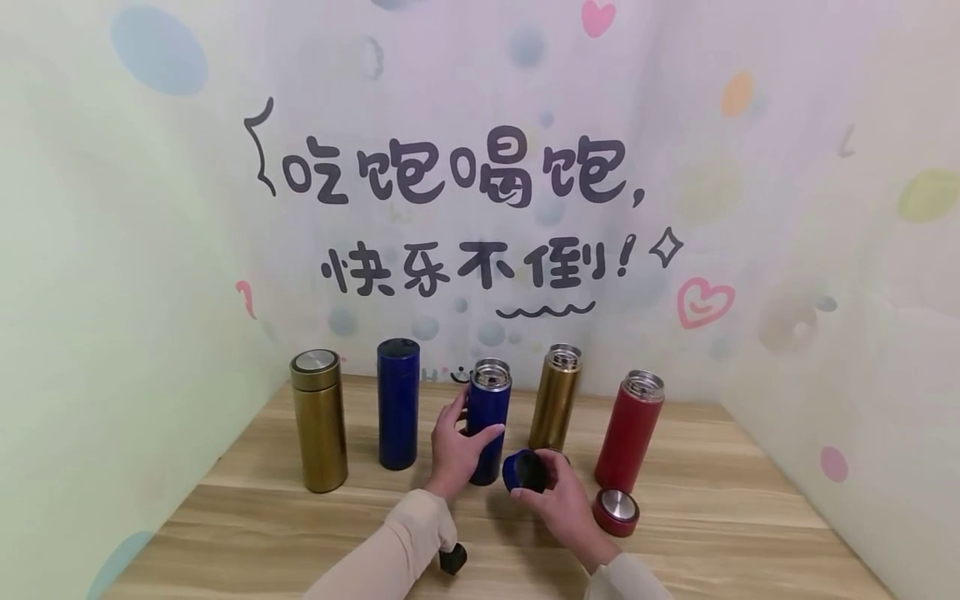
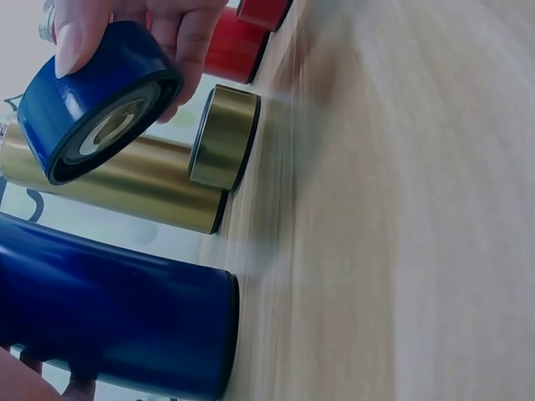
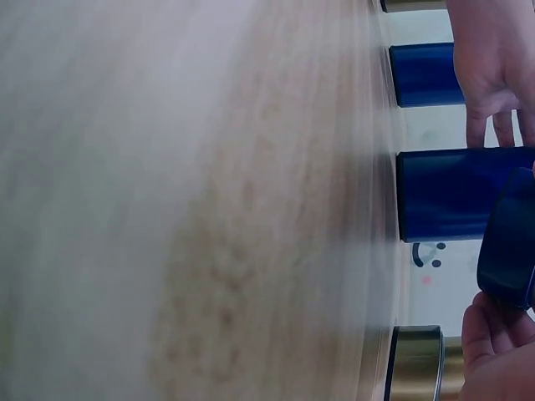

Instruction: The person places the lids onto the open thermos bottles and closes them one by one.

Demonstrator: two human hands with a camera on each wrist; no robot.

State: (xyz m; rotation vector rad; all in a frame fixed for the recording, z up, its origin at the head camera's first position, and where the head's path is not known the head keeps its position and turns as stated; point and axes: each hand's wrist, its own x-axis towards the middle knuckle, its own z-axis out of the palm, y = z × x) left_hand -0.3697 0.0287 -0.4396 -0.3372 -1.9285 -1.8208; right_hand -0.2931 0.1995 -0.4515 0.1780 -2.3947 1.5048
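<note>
An uncapped blue thermos bottle stands upright on the table, its bare steel mouth upward. My left hand holds it at mid-height, thumb across the front and fingers along the left side. Just right of this bottle, my right hand pinches a blue lid between thumb and fingers, clear of both bottle and table. The lid is tilted, and its dark underside with a pale inner disc faces the left wrist view. In the right wrist view, the lid partly covers the bottle.
To the left stand a capped gold bottle and a capped blue bottle. Uncapped gold and red bottles stand to the right. A gold lid and a red lid rest before them on the wood-grain table.
</note>
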